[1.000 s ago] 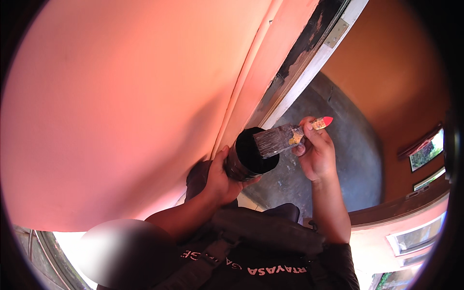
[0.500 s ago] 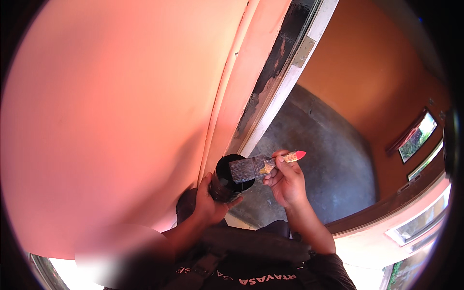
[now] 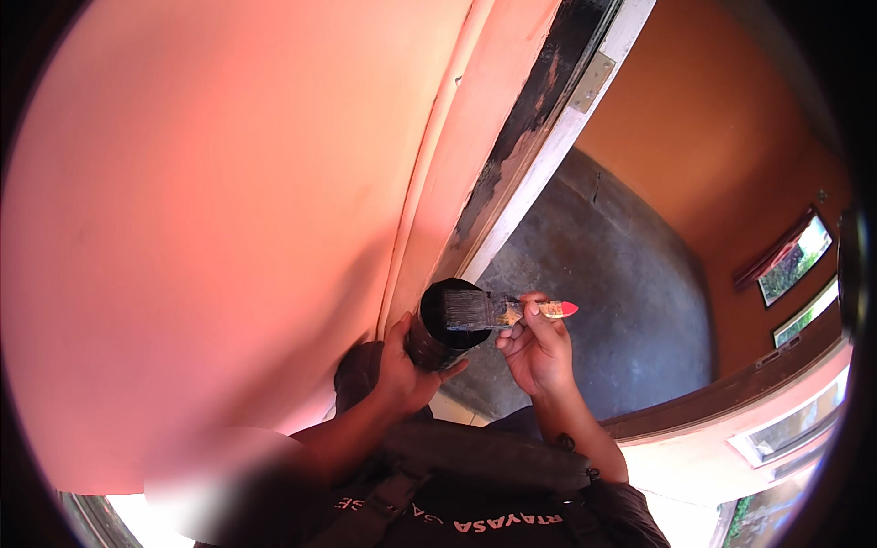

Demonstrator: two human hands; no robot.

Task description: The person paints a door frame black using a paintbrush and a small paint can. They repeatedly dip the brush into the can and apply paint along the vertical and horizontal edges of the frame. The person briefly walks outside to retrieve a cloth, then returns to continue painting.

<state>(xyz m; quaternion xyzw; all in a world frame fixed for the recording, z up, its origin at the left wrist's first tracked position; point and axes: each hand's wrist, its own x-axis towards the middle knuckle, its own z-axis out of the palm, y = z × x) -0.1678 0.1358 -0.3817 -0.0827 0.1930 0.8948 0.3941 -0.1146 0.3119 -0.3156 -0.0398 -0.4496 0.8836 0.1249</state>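
Note:
My left hand [image 3: 408, 373] is wrapped round a dark can [image 3: 438, 352] from below and the left side, thumb up along its wall. The inside of the can looks black. In my right hand [image 3: 539, 349] is a flat paintbrush [image 3: 498, 311] with a red-tipped, pale handle, pinched between thumb and fingers. Its wide dark bristles lie level over the can's mouth and point left. Whether they touch the rim I cannot tell. Just beyond the can stands a door frame [image 3: 523, 123], its face partly coated black, with bare brownish patches lower down.
A pink wall [image 3: 228, 228] fills the left side. Along the frame runs a white edge strip [image 3: 539, 173] with a metal hinge plate [image 3: 594, 82]. Through the doorway are a grey floor [image 3: 603, 283], an orange wall [image 3: 694, 119] and a small window [image 3: 795, 260].
The can has shifted slightly right and up in view. The paintbrush has turned a little, its handle now nearly level. Both hands keep their holds.

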